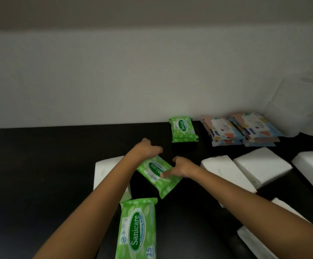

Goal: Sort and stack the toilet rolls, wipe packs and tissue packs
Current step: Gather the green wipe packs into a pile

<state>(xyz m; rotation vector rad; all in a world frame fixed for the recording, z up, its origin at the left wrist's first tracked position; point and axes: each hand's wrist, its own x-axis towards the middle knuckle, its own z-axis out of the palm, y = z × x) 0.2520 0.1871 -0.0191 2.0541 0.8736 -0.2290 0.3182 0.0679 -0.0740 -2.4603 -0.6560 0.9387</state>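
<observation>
A green Sanicare wipe pack [158, 175] lies tilted at the middle of the dark table [40, 165]. My left hand [148, 147] curls over its far left corner. My right hand [180, 167] grips its right side, thumb pressed on the top face. A second green pack [138, 228] lies nearer to me, and a small stack of green packs [183, 129] sits by the wall. Pastel-patterned wipe packs [243, 129] are stacked at the back right. White tissue packs [262, 165] are spread on the right. White toilet rolls [301, 105] stand in the far right corner.
Another white tissue pack [105, 171] lies under my left forearm. More white packs [254, 242] lie at the lower right near my right arm. A pale wall [114, 81] bounds the table's far edge. The table's left side shows bare dark surface.
</observation>
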